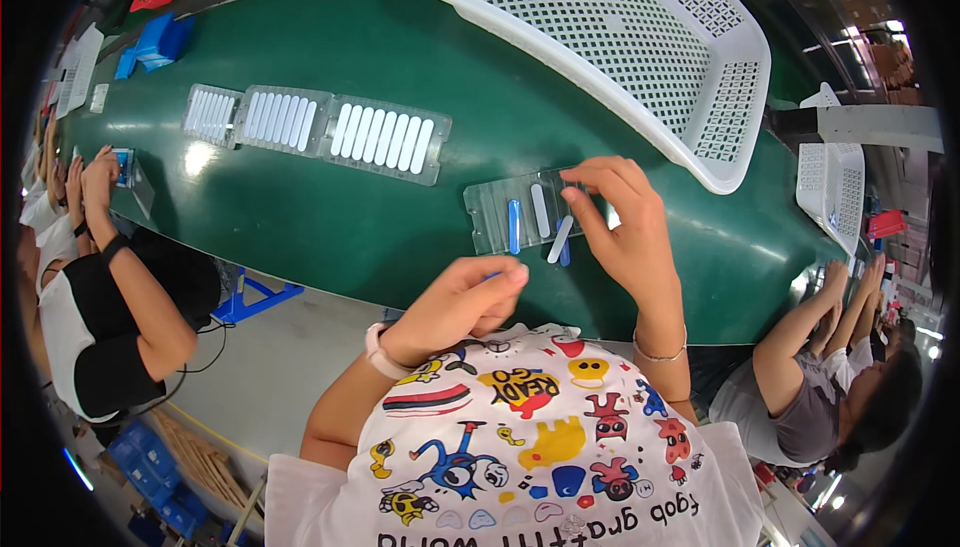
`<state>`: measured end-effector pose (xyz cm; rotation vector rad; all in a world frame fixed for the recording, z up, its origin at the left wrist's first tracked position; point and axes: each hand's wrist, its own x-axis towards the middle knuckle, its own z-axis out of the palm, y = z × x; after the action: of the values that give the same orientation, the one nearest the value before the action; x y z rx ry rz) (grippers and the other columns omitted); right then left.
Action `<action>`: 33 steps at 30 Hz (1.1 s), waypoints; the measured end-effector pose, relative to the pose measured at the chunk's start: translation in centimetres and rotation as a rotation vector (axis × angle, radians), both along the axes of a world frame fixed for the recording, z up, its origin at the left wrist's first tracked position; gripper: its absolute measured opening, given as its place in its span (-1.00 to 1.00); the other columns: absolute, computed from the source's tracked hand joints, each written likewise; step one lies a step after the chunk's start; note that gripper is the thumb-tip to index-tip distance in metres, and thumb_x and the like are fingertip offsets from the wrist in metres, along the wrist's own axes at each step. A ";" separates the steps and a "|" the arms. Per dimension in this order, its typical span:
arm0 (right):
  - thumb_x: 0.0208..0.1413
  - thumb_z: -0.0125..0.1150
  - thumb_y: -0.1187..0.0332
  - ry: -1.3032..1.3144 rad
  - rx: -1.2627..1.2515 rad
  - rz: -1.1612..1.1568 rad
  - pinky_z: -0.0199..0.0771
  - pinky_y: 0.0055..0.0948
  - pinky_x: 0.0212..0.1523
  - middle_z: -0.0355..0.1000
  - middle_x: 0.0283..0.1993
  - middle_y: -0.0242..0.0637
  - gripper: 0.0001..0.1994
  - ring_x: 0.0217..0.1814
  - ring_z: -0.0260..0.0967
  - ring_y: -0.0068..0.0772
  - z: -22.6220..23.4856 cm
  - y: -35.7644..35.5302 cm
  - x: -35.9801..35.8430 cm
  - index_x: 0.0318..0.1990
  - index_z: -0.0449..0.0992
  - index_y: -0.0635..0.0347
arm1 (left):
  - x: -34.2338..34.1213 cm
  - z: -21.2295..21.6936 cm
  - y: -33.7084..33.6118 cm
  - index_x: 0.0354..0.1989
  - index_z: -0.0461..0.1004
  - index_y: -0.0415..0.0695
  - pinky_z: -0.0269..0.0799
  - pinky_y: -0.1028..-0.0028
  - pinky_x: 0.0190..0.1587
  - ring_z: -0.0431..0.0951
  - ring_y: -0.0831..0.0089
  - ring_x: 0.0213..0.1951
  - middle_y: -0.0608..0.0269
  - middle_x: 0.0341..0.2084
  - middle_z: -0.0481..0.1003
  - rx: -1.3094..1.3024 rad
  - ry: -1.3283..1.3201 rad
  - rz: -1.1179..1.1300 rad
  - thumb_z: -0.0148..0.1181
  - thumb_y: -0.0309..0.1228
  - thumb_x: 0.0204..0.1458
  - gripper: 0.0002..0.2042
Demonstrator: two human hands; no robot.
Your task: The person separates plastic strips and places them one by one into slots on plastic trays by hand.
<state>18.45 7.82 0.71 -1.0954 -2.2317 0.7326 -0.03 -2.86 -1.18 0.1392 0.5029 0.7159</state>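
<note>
A clear plastic tray (487, 209) lies on the green table in front of me. My right hand (632, 232) pinches its right edge between thumb and forefinger. In the tray are a blue strip (514, 227) and a pale, round-ended strip (540, 211). Another pale strip (560, 240) lies slantwise over a blue one (565, 253) at the tray's lower right edge. Just below the tray, my left hand (455, 304) is closed, thumb against curled fingers. A bit of blue shows by its fingertips, too small to name.
Three clear trays filled with pale strips (383, 138) stand in a row to the left. A large white perforated basket (600, 37) sits at the far right. Blue objects (160, 42) lie at the far left. Other people work along the table on both sides.
</note>
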 end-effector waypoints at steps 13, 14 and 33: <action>-0.20 0.39 0.20 -0.264 -0.232 -0.308 0.33 -0.44 -0.59 0.38 -0.55 -0.28 -0.69 -0.59 0.36 -0.36 -1.2 -5.7 1.4 -0.53 0.44 0.25 | 1.8 0.7 2.7 -0.40 0.32 -0.16 0.30 0.33 -0.65 0.44 0.15 -0.69 0.13 -0.81 0.35 0.809 1.893 -0.142 0.24 -0.15 -0.06 -0.67; -0.20 0.40 0.27 -0.213 -0.296 -0.302 0.28 -0.50 -0.61 0.36 -0.57 -0.28 -0.73 -0.63 0.28 -0.44 -1.5 -5.8 1.5 -0.50 0.46 0.28 | 1.6 0.9 2.7 -0.41 0.32 -0.16 0.30 0.34 -0.63 0.44 0.16 -0.69 0.13 -0.81 0.35 0.803 1.880 -0.154 0.24 -0.15 -0.06 -0.66; 0.08 0.06 0.55 0.460 -0.966 -0.263 0.39 -0.61 -0.36 0.44 -0.46 -0.29 -0.71 -0.36 0.43 -0.56 1.0 -4.6 1.3 -0.01 0.34 0.24 | -0.8 2.1 2.0 -0.49 0.47 -0.24 -0.03 0.64 -0.60 0.10 0.76 -0.64 0.49 -0.72 0.28 0.406 1.222 0.075 0.27 -0.36 -0.05 -0.81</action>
<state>19.74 3.19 1.68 -1.3955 -1.2765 1.8076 -0.81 -0.90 0.87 0.9752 1.5228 0.7456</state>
